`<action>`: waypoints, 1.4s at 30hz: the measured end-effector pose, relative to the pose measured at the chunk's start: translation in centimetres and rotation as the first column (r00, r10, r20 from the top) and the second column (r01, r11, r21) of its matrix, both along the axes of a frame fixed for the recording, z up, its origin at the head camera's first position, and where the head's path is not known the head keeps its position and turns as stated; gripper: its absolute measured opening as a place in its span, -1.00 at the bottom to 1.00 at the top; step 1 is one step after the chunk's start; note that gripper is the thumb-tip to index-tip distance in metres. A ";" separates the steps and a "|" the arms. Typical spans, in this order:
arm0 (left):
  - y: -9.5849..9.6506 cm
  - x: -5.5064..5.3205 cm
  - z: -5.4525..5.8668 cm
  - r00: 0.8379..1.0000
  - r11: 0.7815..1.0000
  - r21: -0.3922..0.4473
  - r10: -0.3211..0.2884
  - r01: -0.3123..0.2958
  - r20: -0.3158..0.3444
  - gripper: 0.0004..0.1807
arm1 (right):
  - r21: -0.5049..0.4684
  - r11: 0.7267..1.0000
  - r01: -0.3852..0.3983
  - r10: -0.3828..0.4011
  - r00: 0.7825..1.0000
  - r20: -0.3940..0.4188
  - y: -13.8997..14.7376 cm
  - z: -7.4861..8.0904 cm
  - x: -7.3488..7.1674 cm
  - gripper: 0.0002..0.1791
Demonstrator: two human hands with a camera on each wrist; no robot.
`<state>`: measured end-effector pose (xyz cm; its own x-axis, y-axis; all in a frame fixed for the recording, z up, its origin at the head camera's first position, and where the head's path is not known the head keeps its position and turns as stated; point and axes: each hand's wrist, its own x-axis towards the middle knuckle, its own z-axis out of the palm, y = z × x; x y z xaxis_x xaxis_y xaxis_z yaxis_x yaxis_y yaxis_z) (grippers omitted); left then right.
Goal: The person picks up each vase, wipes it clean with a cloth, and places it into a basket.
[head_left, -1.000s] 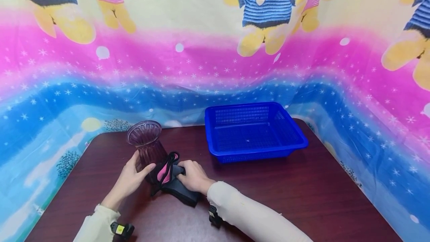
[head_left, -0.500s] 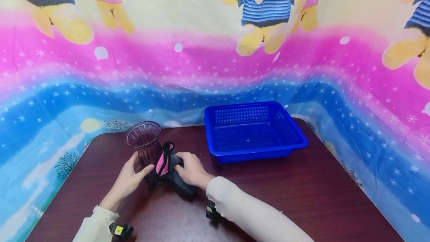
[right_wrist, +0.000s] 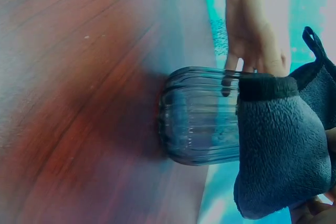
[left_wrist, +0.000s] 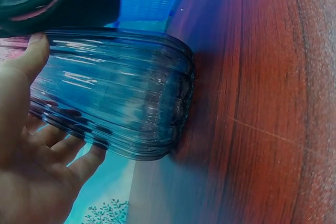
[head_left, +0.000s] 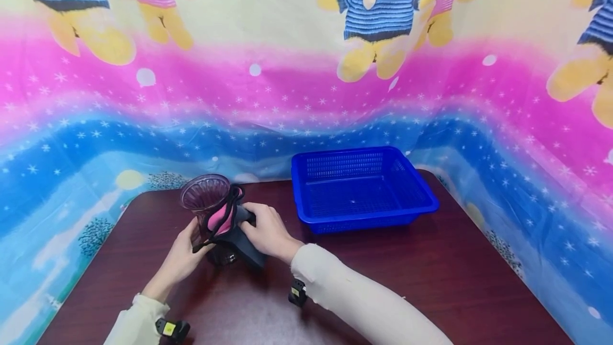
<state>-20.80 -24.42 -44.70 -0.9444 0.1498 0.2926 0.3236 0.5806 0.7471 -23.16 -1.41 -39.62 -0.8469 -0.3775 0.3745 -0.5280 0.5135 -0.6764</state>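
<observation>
A purple-tinted, ribbed glass vase (head_left: 205, 194) with a flared rim stands at the left of the table. My left hand (head_left: 178, 254) grips its side; in the left wrist view the thumb lies on one side of the glass (left_wrist: 115, 87) and the fingers curl under the other. My right hand (head_left: 269, 230) pinches a folded dark grey plush cleaning cloth (head_left: 246, 244) with pink patches and black edging. The cloth overlaps the vase's right side in the head view. In the right wrist view the cloth (right_wrist: 283, 150) covers the upper vase, and a hanging loop shows.
A blue plastic basket (head_left: 354, 222) with perforated walls sits at the back right of the dark red-brown wooden table (head_left: 373, 276). A printed curtain (head_left: 287, 89) with bears and snowflakes surrounds the table's back and sides.
My right hand has moved up and left with the cloth, from beside the vase to across its body. The left hand keeps its grip on the vase, almost unmoved.
</observation>
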 end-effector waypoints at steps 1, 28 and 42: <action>0.0 0.0 0.0 1.000 1.000 -0.013 0.004 -0.004 -0.010 -0.27 | -0.001 1.000 -0.002 0.002 1.000 -0.005 0.0 0.1 0.0 -0.84; -0.3 -0.2 0.0 0.998 0.999 0.028 0.015 -0.017 0.063 -0.23 | 0.217 0.976 -0.014 -0.011 0.993 0.113 0.6 -5.1 -0.1 -0.96; -0.3 -0.3 -0.1 0.997 0.999 0.045 -0.008 0.004 0.076 -0.20 | 0.246 0.969 -0.012 -0.026 0.988 0.151 0.8 -5.7 0.4 -0.96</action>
<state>-21.13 -24.70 -44.84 -0.9633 0.1437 0.2266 0.2682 0.5440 0.7951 -22.79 -0.62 -45.28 -0.8895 -0.4356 0.1379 -0.4247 0.6770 -0.6011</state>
